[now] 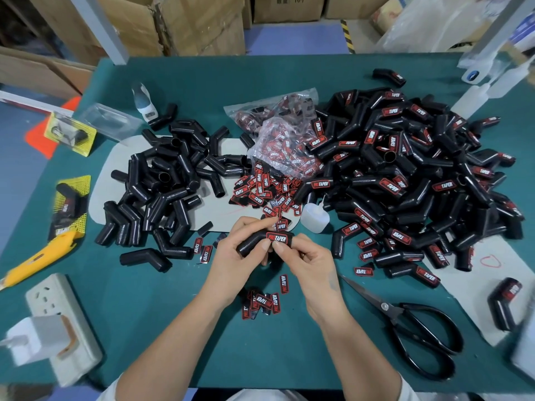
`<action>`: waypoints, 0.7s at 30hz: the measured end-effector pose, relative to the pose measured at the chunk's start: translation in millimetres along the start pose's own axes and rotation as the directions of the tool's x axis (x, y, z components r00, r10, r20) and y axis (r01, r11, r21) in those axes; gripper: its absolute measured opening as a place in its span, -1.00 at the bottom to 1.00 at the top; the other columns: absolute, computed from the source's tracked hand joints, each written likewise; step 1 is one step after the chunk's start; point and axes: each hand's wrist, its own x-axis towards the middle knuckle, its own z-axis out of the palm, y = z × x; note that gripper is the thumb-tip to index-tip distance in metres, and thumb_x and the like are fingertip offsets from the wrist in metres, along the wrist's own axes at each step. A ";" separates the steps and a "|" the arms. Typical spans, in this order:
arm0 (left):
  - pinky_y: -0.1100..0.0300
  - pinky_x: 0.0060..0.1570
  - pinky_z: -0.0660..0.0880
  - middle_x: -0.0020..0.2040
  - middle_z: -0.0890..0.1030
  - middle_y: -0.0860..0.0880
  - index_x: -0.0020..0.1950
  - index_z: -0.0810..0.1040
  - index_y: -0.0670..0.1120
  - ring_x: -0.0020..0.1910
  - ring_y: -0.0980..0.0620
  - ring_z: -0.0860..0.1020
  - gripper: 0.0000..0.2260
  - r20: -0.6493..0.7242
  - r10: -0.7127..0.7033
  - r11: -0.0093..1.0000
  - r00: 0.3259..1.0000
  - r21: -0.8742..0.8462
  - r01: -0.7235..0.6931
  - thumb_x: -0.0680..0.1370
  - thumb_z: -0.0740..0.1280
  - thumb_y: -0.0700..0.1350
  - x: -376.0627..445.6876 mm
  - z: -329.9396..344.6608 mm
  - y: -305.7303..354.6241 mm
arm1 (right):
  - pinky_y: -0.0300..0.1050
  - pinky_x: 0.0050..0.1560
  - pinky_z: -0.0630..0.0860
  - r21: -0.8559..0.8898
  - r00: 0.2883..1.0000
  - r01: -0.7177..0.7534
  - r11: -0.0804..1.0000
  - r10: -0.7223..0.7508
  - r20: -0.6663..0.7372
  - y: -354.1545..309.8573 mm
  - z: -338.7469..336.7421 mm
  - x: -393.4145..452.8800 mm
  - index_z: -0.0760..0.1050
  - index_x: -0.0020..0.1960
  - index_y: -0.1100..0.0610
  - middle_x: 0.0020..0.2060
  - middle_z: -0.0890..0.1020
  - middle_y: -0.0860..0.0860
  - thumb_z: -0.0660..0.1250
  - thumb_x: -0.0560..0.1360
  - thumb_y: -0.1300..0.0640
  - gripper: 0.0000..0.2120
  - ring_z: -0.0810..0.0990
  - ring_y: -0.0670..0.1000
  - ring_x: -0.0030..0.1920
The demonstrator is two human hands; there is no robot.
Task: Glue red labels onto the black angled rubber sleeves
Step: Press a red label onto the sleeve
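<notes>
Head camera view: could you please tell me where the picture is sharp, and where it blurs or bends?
Head view: sharp at the centre, where the label on the held sleeve reads clearly; the power strip and utility knife at the lower left smear; the wide lens bows the table edge; lighting is even, shadows soft.

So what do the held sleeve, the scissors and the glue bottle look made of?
Sleeve: matte black rubber, apparently; ribbed at the bend, faint sheen. Scissors: grey metal blades with a rivet, glossy black handles, probably coated. Glue bottle: translucent whitish plastic, soft-looking, with a thin nozzle.
</notes>
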 end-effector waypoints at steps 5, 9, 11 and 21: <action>0.24 -0.10 0.54 0.00 0.49 0.05 0.31 0.70 0.10 -0.24 0.05 0.54 -0.66 -0.060 0.008 1.000 0.998 0.017 -0.007 0.61 0.37 -0.23 -1.9 7.0 2.3 | -0.29 -0.12 0.37 0.015 0.997 0.046 0.999 -0.045 -0.066 0.5 1.6 -0.4 0.76 -0.13 0.08 -0.34 0.38 0.03 0.50 0.51 0.05 -0.88 0.36 -0.09 -0.25; 0.25 -0.10 0.54 0.01 0.49 0.04 0.32 0.70 0.09 -0.23 0.06 0.54 -0.66 -0.066 0.022 1.000 0.998 0.022 -0.020 0.61 0.37 -0.22 -3.0 8.6 2.8 | -0.38 -0.18 0.33 -0.005 0.995 0.073 0.997 -0.073 -0.074 1.8 1.7 0.6 0.73 -0.22 -0.01 -0.35 0.31 -0.18 0.50 0.50 -0.02 -0.85 0.30 -0.14 -0.29; 0.24 -0.10 0.55 0.04 0.49 0.01 0.34 0.69 0.07 -0.24 0.04 0.55 -0.66 -0.053 0.027 0.999 0.998 0.021 -0.026 0.62 0.37 -0.22 -3.1 7.0 3.1 | -0.32 -0.14 0.35 -0.014 0.996 0.070 0.997 -0.070 -0.063 3.1 0.6 0.4 0.73 -0.18 0.02 -0.33 0.35 -0.02 0.49 0.51 -0.06 -0.82 0.34 -0.10 -0.26; 0.26 -0.09 0.53 0.17 0.51 0.00 0.42 0.60 -0.10 -0.21 0.08 0.55 -0.64 0.039 0.086 0.991 0.996 0.099 -0.090 0.65 0.25 -0.29 -5.7 6.2 8.5 | -0.38 -0.15 0.34 -0.031 0.994 0.039 0.999 -0.042 -0.098 11.9 -0.1 2.4 0.76 -0.12 -0.01 -0.31 0.29 -0.20 0.55 0.42 -0.28 -0.67 0.26 -0.11 -0.28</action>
